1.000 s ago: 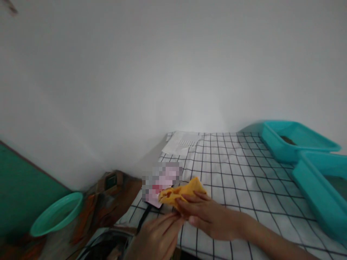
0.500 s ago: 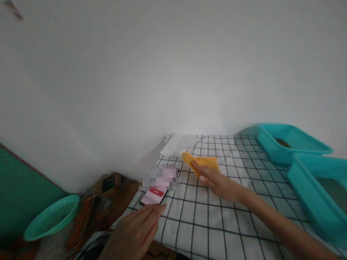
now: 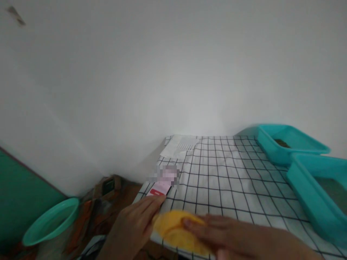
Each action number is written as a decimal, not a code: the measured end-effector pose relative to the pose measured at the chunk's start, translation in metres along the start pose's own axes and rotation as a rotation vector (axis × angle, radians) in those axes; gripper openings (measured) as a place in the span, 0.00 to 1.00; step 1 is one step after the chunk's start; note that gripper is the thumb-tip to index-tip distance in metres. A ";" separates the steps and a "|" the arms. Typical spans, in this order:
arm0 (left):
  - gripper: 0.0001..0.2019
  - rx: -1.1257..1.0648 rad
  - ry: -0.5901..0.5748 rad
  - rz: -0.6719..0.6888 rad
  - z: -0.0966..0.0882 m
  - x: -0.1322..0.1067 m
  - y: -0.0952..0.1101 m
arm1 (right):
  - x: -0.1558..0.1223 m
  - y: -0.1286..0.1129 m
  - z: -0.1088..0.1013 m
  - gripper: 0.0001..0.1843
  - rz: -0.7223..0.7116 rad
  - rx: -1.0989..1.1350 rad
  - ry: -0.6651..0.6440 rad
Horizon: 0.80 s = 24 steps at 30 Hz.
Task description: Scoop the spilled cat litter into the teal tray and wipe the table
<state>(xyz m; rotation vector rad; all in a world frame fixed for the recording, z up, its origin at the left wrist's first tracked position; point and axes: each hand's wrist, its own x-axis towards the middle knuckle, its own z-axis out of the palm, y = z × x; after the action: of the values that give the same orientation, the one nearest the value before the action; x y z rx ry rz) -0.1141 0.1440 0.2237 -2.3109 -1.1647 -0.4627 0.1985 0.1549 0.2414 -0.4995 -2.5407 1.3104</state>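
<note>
A bunched yellow cloth (image 3: 173,227) is at the front edge of the checked tablecloth (image 3: 217,173). My right hand (image 3: 225,231), blurred, is closed on it, with the fingers across its right side. My left hand (image 3: 138,220) holds nothing that I can see; its fingers are stretched out. They cover the lower end of a phone (image 3: 162,184) lying face up on the tablecloth. Part of the lit pink screen is pixelated. The cloth's left edge is close to my left thumb; whether they touch I cannot tell.
White sheets with a ridged piece (image 3: 179,146) lie near the wall. Two turquoise basins, a back one (image 3: 271,144) and a front one (image 3: 303,191), stand at the right with dark contents. Lower left, a green tub (image 3: 29,231) stands beside brown clutter (image 3: 108,186).
My right hand has pulled the yellow cloth from the middle of the tablecloth to its front edge, nearer my left hand. My left hand has shifted slightly up over the phone's lower end.
</note>
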 end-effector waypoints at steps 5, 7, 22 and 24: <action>0.20 -0.173 -0.109 0.023 0.021 0.025 0.032 | -0.054 0.004 -0.067 0.30 0.259 -0.138 0.579; 0.21 -0.254 -0.171 0.021 0.029 0.033 0.045 | -0.053 0.018 -0.074 0.31 0.254 -0.229 0.710; 0.21 -0.210 -0.081 0.053 0.050 0.028 0.061 | 0.056 0.137 -0.050 0.35 0.407 -0.701 0.209; 0.20 -0.196 -0.057 0.047 0.052 0.029 0.064 | 0.046 0.158 -0.077 0.35 0.581 -0.751 0.339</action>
<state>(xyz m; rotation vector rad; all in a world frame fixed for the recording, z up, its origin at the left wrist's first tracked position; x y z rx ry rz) -0.0418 0.1606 0.1786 -2.5281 -1.1336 -0.5175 0.2138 0.3155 0.1584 -1.5366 -2.5898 0.2578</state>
